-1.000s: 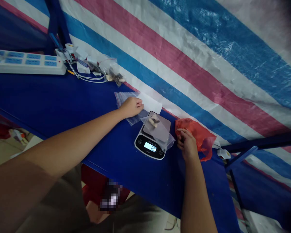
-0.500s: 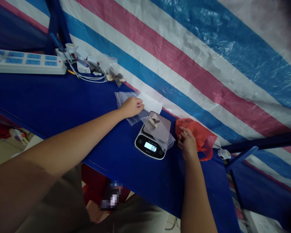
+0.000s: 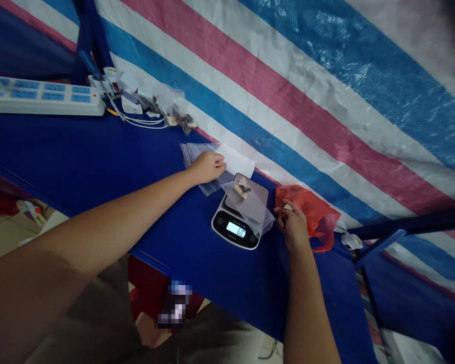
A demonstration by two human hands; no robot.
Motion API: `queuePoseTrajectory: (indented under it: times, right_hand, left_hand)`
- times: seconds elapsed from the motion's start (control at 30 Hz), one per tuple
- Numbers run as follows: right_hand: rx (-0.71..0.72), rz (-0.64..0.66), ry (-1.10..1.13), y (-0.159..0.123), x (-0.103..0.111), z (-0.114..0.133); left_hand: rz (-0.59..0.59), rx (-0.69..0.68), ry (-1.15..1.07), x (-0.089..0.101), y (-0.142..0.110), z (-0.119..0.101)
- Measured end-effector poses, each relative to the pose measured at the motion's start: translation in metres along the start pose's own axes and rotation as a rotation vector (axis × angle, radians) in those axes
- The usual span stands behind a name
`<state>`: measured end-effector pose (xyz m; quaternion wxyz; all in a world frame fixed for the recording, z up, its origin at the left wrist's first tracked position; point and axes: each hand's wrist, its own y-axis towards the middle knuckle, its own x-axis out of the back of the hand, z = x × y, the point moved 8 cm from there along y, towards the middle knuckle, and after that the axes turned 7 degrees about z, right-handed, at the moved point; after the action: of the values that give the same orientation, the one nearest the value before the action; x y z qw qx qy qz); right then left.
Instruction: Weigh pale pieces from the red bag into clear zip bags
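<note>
My left hand (image 3: 208,167) rests in a loose fist on clear zip bags (image 3: 212,187), beside a white sheet (image 3: 237,161). To its right stands a small digital kitchen scale (image 3: 231,240) with a lit display that seems to read 6.8. On its plate lies a clear zip bag (image 3: 256,210) with pale and dark dried pieces (image 3: 242,189) at its upper end. My right hand (image 3: 296,227) is right of the scale, against a red plastic bag (image 3: 320,210). Its curled fingers hold a small pale dried piece (image 3: 287,207), mostly hidden.
A white power strip (image 3: 41,103) lies at the left. Beside it are a screwdriver (image 3: 94,71), white chargers, cables (image 3: 146,124) and a small bag of dried pieces (image 3: 180,114). A striped tarp (image 3: 250,76) hangs behind the blue table (image 3: 197,273). A white plug (image 3: 352,241) sits at right.
The fingers of my right hand have shifted slightly, and the pale piece between them shows more now. My left hand and the scale have stayed in place.
</note>
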<state>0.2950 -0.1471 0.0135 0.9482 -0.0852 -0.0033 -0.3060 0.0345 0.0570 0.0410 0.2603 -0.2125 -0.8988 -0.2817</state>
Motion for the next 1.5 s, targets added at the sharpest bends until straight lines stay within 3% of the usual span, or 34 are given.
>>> queuePoseTrajectory:
  times: [0.37, 0.77, 1.5]
  right_hand:
    - [0.039, 0.057, 0.007, -0.0021, -0.0058, 0.0048]
    - [0.049, 0.002, -0.043, -0.0018, -0.0004, 0.0047]
    - [0.034, 0.038, -0.027, -0.0042, -0.0018, 0.0072]
  left_hand:
    - [0.004, -0.012, -0.001, -0.0004, -0.0003, 0.0]
    - [0.021, -0.003, 0.007, -0.0009, -0.0005, -0.0013]
    - [0.023, -0.002, 0.007, -0.0007, -0.0007, -0.0026]
